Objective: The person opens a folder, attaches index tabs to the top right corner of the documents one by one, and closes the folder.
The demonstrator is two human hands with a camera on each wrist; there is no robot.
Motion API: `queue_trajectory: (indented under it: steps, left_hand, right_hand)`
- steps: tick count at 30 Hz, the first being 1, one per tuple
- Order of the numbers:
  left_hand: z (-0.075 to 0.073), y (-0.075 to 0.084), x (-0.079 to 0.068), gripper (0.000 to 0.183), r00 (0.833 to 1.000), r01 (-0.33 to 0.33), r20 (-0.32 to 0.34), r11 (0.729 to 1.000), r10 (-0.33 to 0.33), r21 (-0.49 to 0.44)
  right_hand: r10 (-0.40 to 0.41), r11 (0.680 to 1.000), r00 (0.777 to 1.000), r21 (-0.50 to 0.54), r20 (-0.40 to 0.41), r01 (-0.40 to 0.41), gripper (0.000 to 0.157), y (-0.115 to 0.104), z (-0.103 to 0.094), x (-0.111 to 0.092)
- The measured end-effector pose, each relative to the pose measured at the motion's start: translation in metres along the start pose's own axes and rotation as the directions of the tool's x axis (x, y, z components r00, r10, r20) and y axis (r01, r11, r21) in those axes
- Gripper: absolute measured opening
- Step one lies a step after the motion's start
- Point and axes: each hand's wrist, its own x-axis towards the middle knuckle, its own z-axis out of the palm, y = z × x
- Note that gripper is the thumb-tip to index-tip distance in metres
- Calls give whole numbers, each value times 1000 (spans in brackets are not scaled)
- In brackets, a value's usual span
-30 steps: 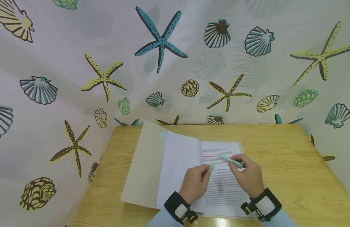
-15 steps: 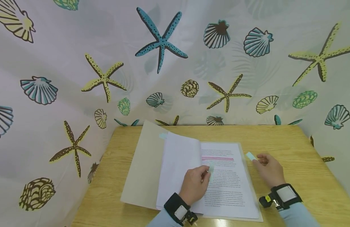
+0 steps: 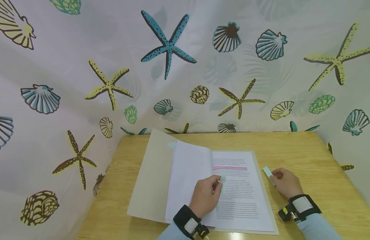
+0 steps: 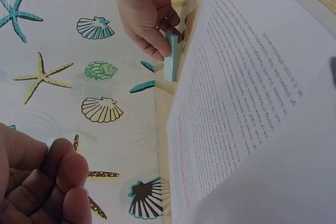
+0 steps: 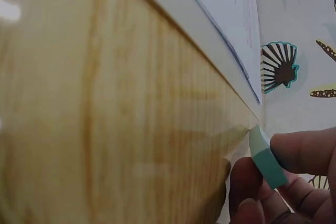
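My left hand (image 3: 204, 196) pinches a thin pale-green sticky note (image 3: 223, 186) over the printed page (image 3: 236, 203) of an open document; in the left wrist view, that note is hidden. Two pink highlighted lines (image 3: 230, 168) run across the upper text. To the right of the document, my right hand (image 3: 287, 184) holds a small mint-green pad of sticky notes (image 3: 267, 172) just above the table. In the right wrist view, thumb and fingers grip the pad (image 5: 268, 163) by its sides. The left wrist view also has this pad (image 4: 171, 61) in the right hand's fingertips.
Turned white pages (image 3: 189, 173) and a cream cover (image 3: 147, 183) lean up on the left. A pale-blue tab (image 3: 172, 144) sticks out at their top. Behind the wooden table (image 3: 311, 156) hangs a curtain (image 3: 185, 66) printed with shells and starfish.
My right hand has moved right, off the page, carrying the pad to beside the document, then slightly down. The highlighted lines are uncovered. My left hand and its sticky note have stayed in place.
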Motion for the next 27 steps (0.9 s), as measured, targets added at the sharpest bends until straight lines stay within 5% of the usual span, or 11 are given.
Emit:
queue_trajectory:
  steps: [8, 13, 17, 21, 24, 27]
  left_hand:
    - [2, -1, 0, 18, 1000, -6, -7, 1000, 6, 7]
    - [3, -2, 0, 18, 1000, -10, -5, 1000, 10, 6]
    - [3, -2, 0, 18, 1000, -7, -5, 1000, 8, 7]
    - [3, -2, 1, 12, 1000, -3, -8, 1000, 3, 8]
    - [4, -3, 2, 8, 1000, -10, -8, 1000, 10, 4]
    - [6, -3, 3, 5, 999, -34, -10, 999, 34, 2]
  right_hand:
    - [38, 999, 998, -39, 56, -35, 29, -4, -1, -3]
    - [36, 996, 999, -88, 25, -34, 33, -6, -2, -6]
    - [-5, 999, 1000, -43, -25, 4, 35, -13, 4, -10]
    - [-101, 992, 994, 74, 43, 98, 31, -36, 15, -21]
    - [-246, 958, 962, 182, 122, 222, 25, -59, 23, -33]
    - [-419, 878, 895, 318, 152, 357, 20, -82, 29, -45]
